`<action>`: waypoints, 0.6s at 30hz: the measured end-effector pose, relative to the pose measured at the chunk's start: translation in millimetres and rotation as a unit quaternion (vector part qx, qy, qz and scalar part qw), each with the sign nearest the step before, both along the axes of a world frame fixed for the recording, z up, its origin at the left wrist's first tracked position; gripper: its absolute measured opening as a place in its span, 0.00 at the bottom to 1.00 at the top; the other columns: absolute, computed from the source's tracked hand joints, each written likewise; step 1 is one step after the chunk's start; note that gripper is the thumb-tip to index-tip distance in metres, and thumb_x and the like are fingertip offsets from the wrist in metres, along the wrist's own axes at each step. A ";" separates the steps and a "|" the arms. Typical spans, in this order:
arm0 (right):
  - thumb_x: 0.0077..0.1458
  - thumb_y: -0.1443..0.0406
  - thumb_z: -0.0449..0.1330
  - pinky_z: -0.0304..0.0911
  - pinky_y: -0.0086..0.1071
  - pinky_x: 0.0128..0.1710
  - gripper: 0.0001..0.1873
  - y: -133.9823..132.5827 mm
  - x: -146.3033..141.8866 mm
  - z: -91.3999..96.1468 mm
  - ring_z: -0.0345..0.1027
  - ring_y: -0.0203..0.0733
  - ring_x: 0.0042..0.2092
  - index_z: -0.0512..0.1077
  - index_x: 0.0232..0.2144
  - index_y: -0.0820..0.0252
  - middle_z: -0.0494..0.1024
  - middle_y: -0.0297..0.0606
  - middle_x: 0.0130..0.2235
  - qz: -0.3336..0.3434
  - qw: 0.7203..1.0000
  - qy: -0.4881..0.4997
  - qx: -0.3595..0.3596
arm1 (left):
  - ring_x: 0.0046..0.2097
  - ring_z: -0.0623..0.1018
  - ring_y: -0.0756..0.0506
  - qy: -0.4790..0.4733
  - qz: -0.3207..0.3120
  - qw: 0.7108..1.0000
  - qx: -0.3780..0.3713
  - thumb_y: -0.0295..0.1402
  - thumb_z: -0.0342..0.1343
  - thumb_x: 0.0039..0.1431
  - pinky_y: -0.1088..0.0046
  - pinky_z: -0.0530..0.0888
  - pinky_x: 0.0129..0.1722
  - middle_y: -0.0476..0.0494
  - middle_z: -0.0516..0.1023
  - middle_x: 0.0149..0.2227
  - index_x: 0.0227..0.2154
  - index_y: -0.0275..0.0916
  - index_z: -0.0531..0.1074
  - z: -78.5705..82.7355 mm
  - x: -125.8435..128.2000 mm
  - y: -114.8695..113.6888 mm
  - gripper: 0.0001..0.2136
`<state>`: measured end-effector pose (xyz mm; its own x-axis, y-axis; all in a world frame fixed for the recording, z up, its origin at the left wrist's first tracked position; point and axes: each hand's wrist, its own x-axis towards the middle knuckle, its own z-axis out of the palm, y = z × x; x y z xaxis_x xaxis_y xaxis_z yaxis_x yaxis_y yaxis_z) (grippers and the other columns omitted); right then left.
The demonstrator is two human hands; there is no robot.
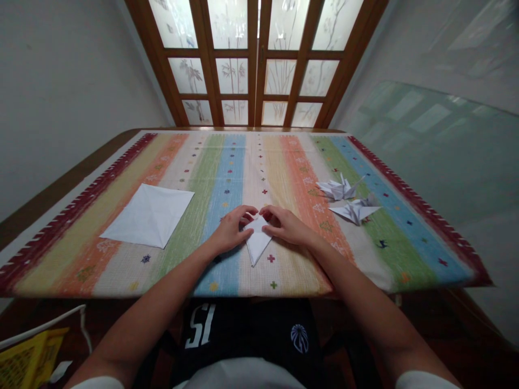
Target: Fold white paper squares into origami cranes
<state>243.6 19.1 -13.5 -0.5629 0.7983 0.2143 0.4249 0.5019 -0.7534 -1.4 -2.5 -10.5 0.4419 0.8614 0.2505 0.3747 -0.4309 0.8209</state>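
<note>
A small white folded paper (258,246) lies on the striped tablecloth near the table's front edge, one pointed end toward me. My left hand (232,228) grips its left side, thumb on top and fingers curled at the far end. On the right side, my right hand (287,226) holds it the same way, with the thumb pressed on the paper. Both sets of fingertips nearly meet at the far tip, which they partly hide. To the left rests a white square sheet (148,215) with crease lines. Two folded paper cranes (357,210) sit to the right.
The striped tablecloth (203,162) covers the table. Wooden doors with glass panes (231,75) stand behind it. A glossy greenish panel (438,151) is on the right wall. On the floor at lower left are a yellow crate (34,359) and a white cable (44,326).
</note>
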 end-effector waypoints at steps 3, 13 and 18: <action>0.60 0.66 0.65 0.68 0.35 0.37 0.14 -2.1 0.9 5.9 0.72 0.40 0.34 0.73 0.48 0.54 0.79 0.34 0.37 0.012 0.997 0.034 -0.061 | 0.51 0.82 0.43 -0.053 0.012 0.998 -0.017 0.25 0.62 0.58 0.61 0.84 0.49 0.38 0.77 0.56 0.52 0.42 0.73 2.9 0.9 -0.8 0.18; 0.63 0.62 0.64 0.75 0.36 0.40 0.06 3.5 4.9 4.7 0.75 0.43 0.42 0.80 0.40 0.56 0.79 0.41 0.43 -0.071 0.987 0.141 -0.020 | 0.42 0.85 0.45 -0.110 0.060 0.986 -0.108 0.31 0.67 0.59 0.65 0.84 0.41 0.35 0.77 0.60 0.61 0.45 0.67 -0.8 -0.6 2.7 0.28; 0.56 0.57 0.76 0.77 0.45 0.54 0.18 6.4 12.2 5.3 0.76 0.52 0.59 0.84 0.48 0.52 0.74 0.47 0.62 -0.008 0.991 0.131 -0.033 | 0.45 0.85 0.45 -0.063 0.081 0.993 -0.057 0.30 0.63 0.63 0.64 0.82 0.48 0.37 0.81 0.58 0.43 0.40 0.78 0.3 -3.5 4.9 0.07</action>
